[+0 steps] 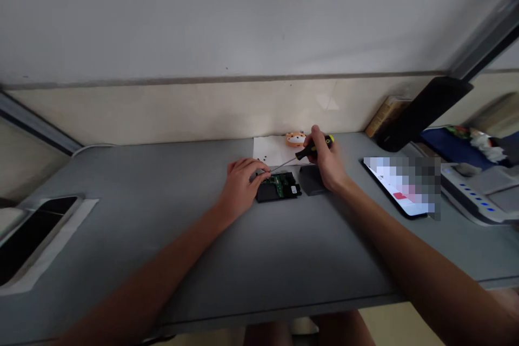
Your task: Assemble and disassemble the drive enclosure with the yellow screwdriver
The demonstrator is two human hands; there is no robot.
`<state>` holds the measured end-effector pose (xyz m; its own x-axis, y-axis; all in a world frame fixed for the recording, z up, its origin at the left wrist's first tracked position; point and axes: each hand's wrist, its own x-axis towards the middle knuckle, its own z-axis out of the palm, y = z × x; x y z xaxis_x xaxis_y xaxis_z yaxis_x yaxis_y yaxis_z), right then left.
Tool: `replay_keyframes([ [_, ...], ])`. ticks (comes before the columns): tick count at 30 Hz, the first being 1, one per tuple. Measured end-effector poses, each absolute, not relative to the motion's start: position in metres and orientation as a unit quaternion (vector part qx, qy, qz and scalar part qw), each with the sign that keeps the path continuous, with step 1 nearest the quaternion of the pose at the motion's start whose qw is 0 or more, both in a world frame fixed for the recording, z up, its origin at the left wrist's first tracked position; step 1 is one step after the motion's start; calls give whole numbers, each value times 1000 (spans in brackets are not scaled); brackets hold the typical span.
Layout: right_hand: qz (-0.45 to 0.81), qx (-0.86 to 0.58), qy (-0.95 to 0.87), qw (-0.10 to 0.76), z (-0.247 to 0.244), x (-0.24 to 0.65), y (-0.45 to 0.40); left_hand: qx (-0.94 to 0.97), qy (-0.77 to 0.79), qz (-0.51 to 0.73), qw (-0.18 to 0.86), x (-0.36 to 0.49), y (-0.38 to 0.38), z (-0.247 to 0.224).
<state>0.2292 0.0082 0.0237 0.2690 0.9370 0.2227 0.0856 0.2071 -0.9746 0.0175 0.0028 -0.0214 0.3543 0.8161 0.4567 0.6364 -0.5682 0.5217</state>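
- The right grip [327, 163] is closed around the black-and-yellow handle of a screwdriver [299, 155].
- The screwdriver's long axis slants: the handle's butt sticks out at the far right of the right grip, while the shaft runs left and toward the person, sloping down to the left grip [244, 183].
- Its tip is at the left grip's fingertips, over the far edge of the opened device [279, 188]; whether it touches the board is too small to tell.
- The left grip's thumb and fingers are bunched near the tip; I cannot tell what they pinch, if anything.
- The device, black with a green board, lies flat on the worktop [194, 270] just right of the left grip, long axis running left to right.
- A dark cover [310, 181] lies right of the device, partly behind the right grip.
- Beyond both grips lies white paper [265, 147], with small dark pieces [265, 158] and an orange-and-white figure [295, 139] on it.
- A lit phone [379, 178] lies right of the right grip.
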Motion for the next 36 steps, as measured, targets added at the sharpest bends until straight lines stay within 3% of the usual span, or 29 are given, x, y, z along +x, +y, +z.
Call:
replay_keyframes([
  [20, 334, -571, -507, 552, 30, 233, 1, 830, 432, 324, 140, 19, -5, -21],
  [36, 360, -558, -481, 572, 25, 234, 7, 804, 458, 359, 121, 18, -3, -27],
])
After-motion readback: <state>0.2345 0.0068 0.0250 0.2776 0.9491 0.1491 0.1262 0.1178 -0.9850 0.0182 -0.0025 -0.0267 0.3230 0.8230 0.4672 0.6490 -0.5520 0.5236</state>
